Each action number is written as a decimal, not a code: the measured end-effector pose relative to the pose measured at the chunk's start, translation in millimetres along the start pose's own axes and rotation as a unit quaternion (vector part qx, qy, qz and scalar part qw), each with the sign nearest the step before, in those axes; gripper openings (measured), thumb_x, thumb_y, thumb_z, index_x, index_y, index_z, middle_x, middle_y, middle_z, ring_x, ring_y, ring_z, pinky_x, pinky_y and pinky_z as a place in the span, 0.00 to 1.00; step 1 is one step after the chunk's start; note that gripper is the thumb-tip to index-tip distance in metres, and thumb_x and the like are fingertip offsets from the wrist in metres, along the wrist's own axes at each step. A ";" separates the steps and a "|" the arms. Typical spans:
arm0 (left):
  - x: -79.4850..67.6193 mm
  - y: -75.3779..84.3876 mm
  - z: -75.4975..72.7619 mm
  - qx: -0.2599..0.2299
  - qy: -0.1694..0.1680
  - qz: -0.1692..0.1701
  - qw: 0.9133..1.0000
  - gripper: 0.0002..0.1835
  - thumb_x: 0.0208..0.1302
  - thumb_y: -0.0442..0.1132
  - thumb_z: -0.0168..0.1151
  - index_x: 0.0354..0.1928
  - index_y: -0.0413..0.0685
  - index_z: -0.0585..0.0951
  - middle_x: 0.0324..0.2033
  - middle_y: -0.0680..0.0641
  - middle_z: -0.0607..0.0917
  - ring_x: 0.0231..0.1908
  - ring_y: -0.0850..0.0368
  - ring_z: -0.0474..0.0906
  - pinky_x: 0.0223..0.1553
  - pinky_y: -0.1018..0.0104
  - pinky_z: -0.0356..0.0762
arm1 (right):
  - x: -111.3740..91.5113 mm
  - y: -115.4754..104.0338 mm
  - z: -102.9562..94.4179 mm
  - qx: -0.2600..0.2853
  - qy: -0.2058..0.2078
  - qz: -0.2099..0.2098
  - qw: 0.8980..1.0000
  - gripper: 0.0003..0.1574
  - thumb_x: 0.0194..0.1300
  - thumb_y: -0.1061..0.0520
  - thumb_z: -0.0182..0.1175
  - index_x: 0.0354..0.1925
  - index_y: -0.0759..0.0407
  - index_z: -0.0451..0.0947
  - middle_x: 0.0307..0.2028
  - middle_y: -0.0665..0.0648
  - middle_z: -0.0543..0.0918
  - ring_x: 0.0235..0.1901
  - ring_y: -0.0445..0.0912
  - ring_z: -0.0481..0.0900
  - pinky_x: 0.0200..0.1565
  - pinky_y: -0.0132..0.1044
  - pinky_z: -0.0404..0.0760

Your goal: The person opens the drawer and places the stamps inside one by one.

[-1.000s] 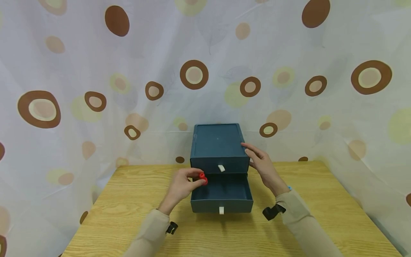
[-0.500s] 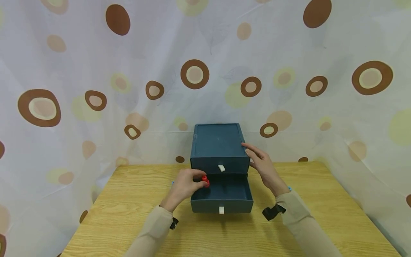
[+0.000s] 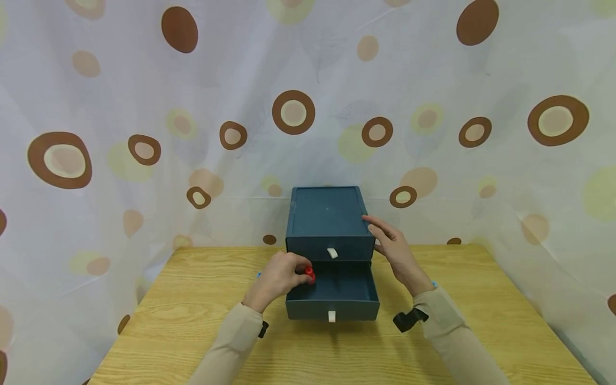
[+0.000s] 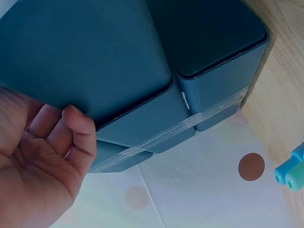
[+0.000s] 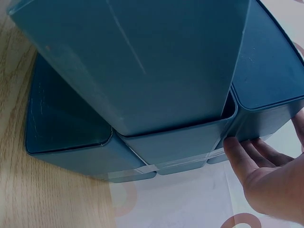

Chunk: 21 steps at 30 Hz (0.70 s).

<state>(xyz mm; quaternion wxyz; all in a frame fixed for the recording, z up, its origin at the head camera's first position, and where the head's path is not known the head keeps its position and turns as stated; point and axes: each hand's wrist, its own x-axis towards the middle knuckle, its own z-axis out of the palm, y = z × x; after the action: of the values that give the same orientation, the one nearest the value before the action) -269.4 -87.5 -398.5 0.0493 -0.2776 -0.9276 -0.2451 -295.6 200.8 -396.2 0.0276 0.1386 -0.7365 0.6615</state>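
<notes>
In the head view a dark blue drawer unit (image 3: 329,211) stands on the table, with one drawer (image 3: 333,310) below the top one pulled out. My left hand (image 3: 279,279) is over the left side of that drawer and pinches a small red piece (image 3: 310,276), with rounded lumps, between thumb and fingers. The left wrist view shows this hand (image 4: 47,152) at the drawer's side wall; the red piece is hidden there. My right hand (image 3: 397,251) rests against the unit's right side, fingers extended. In the right wrist view its fingertips (image 5: 232,145) touch the casing.
White pull tabs stick out from the top drawer (image 3: 332,253) and the pulled-out one. Clear tape (image 4: 161,133) runs around the casing. Light blue and green cylinders (image 4: 289,171) show at the left wrist view's right edge. A patterned curtain (image 3: 332,149) hangs behind the wooden table (image 3: 192,310).
My left hand has moved a little right and lower with the red piece, further into the pulled-out drawer. My right hand has stayed against the unit's side.
</notes>
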 end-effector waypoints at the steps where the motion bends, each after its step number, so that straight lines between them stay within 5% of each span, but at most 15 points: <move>1: 0.1 -0.2 0.6 0.000 0.002 0.001 1.000 0.14 0.56 0.41 0.73 0.44 0.46 0.88 0.37 0.50 0.90 0.37 0.59 0.86 0.40 0.66 0.83 | -0.1 0.1 0.0 0.000 0.000 0.000 1.000 0.35 0.76 0.40 0.46 0.73 0.56 0.61 0.76 0.58 0.56 0.76 0.56 0.49 0.69 0.63 0.59; 14: -2.2 -3.3 5.9 0.003 0.019 0.017 1.000 0.16 0.57 0.41 0.72 0.47 0.45 0.87 0.40 0.50 0.90 0.38 0.59 0.87 0.41 0.67 0.83 | -0.9 -0.7 -0.1 0.003 -0.001 0.000 1.000 0.36 0.76 0.40 0.47 0.73 0.55 0.61 0.76 0.58 0.56 0.76 0.55 0.48 0.69 0.62 0.59; 21: -6.3 -7.3 3.9 -0.034 0.025 0.016 0.999 0.18 0.58 0.40 0.72 0.50 0.43 0.86 0.44 0.48 0.89 0.43 0.56 0.86 0.46 0.61 0.83 | -0.5 -0.2 0.8 0.004 0.000 0.003 1.000 0.36 0.76 0.40 0.47 0.73 0.55 0.61 0.76 0.57 0.56 0.76 0.55 0.48 0.69 0.62 0.58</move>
<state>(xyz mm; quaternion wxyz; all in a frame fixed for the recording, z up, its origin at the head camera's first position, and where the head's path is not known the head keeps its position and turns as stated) -267.9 -94.0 -406.4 0.0676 -0.2879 -0.9126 -0.2823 -294.9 200.1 -396.2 0.0255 0.1366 -0.7344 0.6643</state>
